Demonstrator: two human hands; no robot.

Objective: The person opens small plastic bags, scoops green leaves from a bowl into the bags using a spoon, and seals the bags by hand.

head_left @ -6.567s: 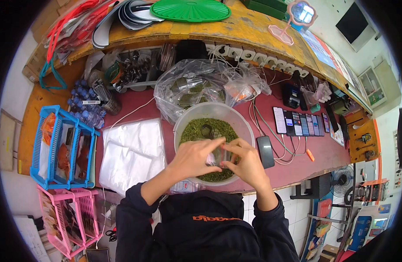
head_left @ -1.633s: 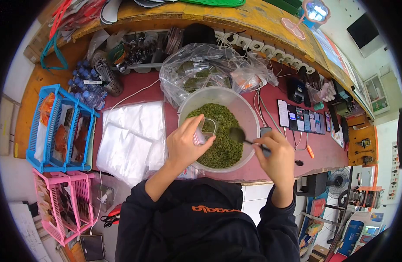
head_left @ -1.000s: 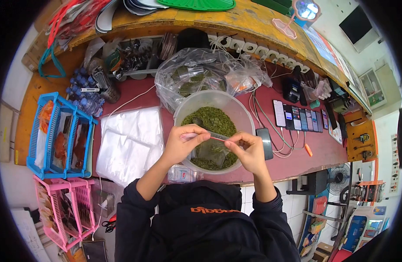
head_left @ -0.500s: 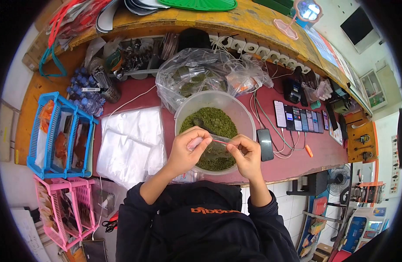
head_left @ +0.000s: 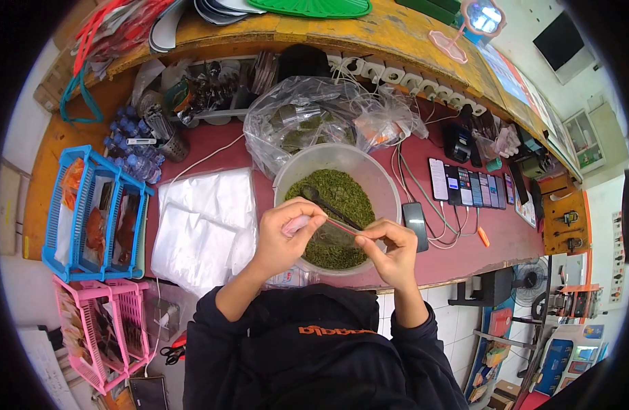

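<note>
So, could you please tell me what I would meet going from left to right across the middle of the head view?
Blue basket, stack of plastic bags, translucent tub of green flakes, dark handheld device, row of phones.

Pink item (head_left: pixel 295 226) in my left hand (head_left: pixel 277 236): mostly covered by the curled fingers; identity undetermined. Clear bag (head_left: pixel 337 238) between both sets of fingertips: ends hidden in my grip; contents not separable by eye from the green flakes (head_left: pixel 352 188) behind. Black spoon (head_left: pixel 331 207), just beyond my fingers: handle end obscured near my right hand (head_left: pixel 393 256). Phones (head_left: pixel 466 186), right of my fingers: screen text too small. Green lid (head_left: pixel 314 5), far beyond them: cut off at the top edge.
</note>
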